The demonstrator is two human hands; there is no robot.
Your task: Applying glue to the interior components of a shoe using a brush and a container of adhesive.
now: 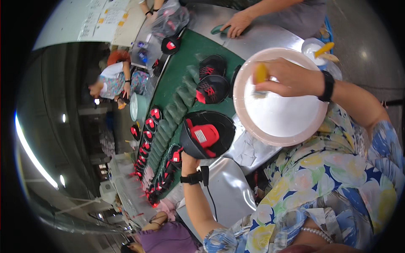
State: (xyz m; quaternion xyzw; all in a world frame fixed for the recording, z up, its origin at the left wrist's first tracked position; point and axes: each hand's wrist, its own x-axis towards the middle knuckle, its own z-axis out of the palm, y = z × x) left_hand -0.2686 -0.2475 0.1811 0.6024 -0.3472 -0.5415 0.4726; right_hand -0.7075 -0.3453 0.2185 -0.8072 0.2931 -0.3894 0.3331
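Observation:
My left hand (190, 162) holds a black shoe upper (192, 142) from below, its fingers mostly hidden behind it. The opening faces me, showing a red lining with a white label. My right hand (289, 79) is closed on a brush (261, 73) with a yellow handle. Its bristles are blurred, low over or touching the white liquid (282, 118) in a pale pink basin (239, 99). Just beyond the held upper, two black shoe uppers with red laces (212, 89) stand on a green conveyor belt (203, 44).
Several dark green soles (173, 113) line the belt, beside a row of red and black uppers (150, 123). Across the table, a co-worker's hand (238, 24) rests on a dark green sole (219, 29). A white tub (313, 47) holding another yellow-handled brush (325, 49) stands beyond the basin.

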